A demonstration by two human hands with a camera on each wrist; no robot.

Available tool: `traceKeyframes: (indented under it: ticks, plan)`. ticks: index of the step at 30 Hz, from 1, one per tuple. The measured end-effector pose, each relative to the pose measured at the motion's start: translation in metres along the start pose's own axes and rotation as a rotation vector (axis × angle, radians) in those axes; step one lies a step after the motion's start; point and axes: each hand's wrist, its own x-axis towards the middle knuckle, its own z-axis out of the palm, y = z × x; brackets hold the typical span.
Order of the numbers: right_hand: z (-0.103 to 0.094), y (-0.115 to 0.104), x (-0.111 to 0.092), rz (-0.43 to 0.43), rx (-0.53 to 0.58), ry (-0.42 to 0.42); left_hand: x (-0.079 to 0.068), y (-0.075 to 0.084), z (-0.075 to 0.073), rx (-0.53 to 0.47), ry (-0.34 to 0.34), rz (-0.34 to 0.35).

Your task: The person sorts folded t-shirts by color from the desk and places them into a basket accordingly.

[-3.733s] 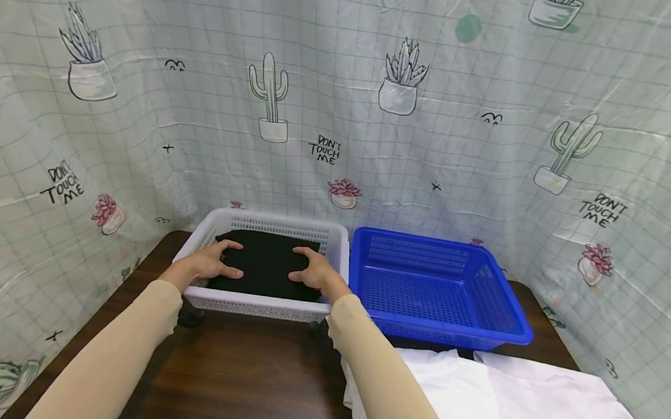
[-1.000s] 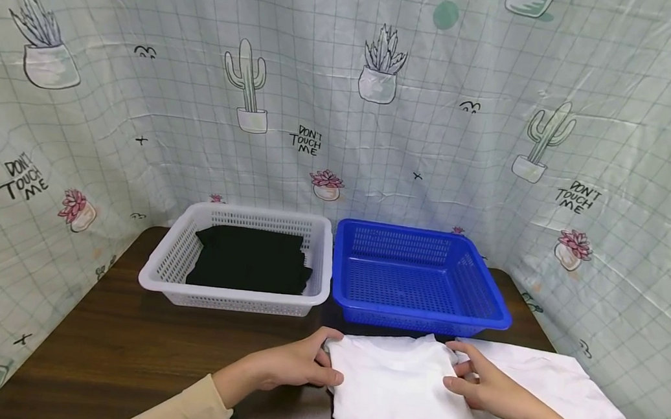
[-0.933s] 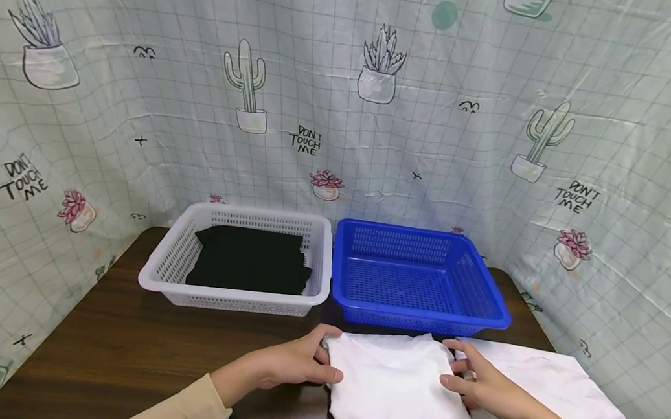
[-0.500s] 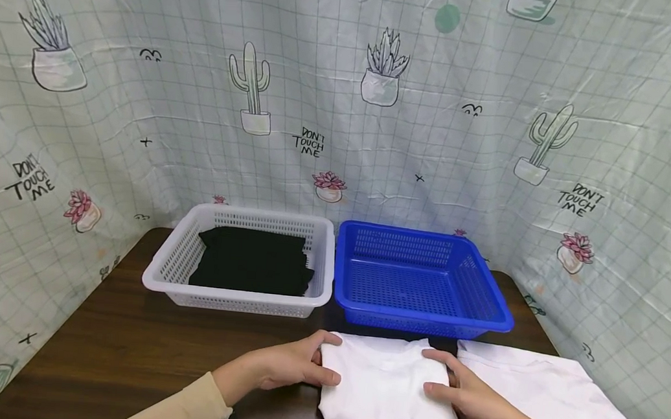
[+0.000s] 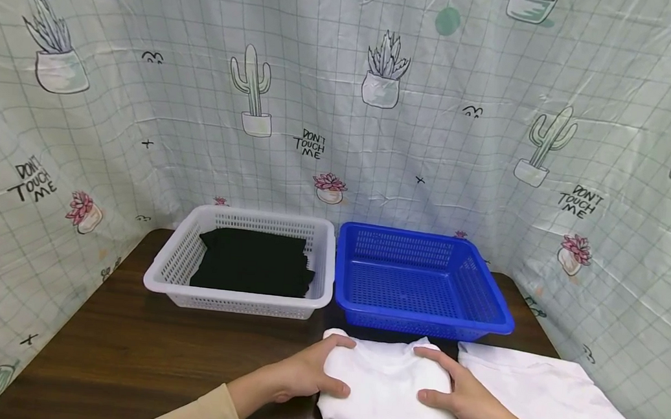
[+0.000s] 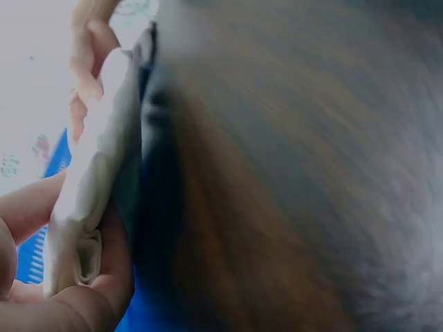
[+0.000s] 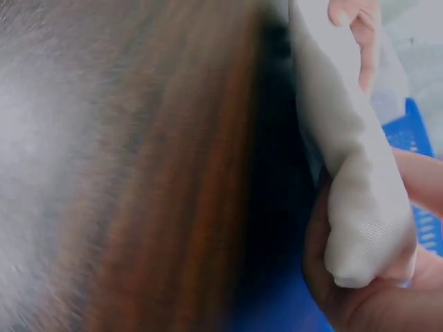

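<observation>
Both hands [image 5: 308,371] [image 5: 468,395] moved from black cloth [image 5: 252,262] to folded white cloth [image 5: 383,394], pinching its two sides.

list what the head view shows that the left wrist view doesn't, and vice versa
Only head: the white basket, the black cloth inside it and a second white cloth. Only left wrist: the coiled side edge of the folded white cloth, with fingers of the left hand curled beneath it. Both: that folded cloth, the left hand, the right hand, the blue basket and the patterned curtain.
</observation>
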Motion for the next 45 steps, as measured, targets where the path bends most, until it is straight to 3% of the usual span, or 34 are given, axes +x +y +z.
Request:
traceKeyframes:
  ticks: [7, 13, 19, 22, 27, 33, 40, 45]
  plan:
    - [-0.025, -0.033, -0.020, -0.116, 0.066, -0.117, -0.009, 0.036, 0.001, -0.046, -0.039, 0.073]
    - [-0.052, -0.070, -0.032, -0.166, 0.036, -0.091, -0.006, 0.079, -0.003, -0.093, -0.082, 0.139]
    - [-0.078, -0.094, -0.020, -0.204, -0.139, 0.080, 0.025, 0.108, -0.014, -0.016, -0.020, 0.182]
    - [-0.094, -0.096, -0.002, -0.205, -0.157, 0.109, 0.048, 0.116, -0.020, 0.021, 0.008, 0.183]
    - [-0.123, -0.087, 0.030, -0.206, -0.161, 0.115, 0.089, 0.118, -0.028, 0.048, 0.038, 0.170]
    - [-0.148, -0.078, 0.062, -0.159, -0.216, 0.127, 0.130, 0.109, -0.034, 0.050, 0.103, 0.123]
    - [-0.161, -0.064, 0.090, -0.123, -0.214, 0.098, 0.157, 0.092, -0.033, -0.065, 0.168, 0.060]
    - [-0.164, -0.056, 0.105, -0.111, -0.205, 0.101, 0.168, 0.088, -0.030, -0.060, 0.228, 0.048]
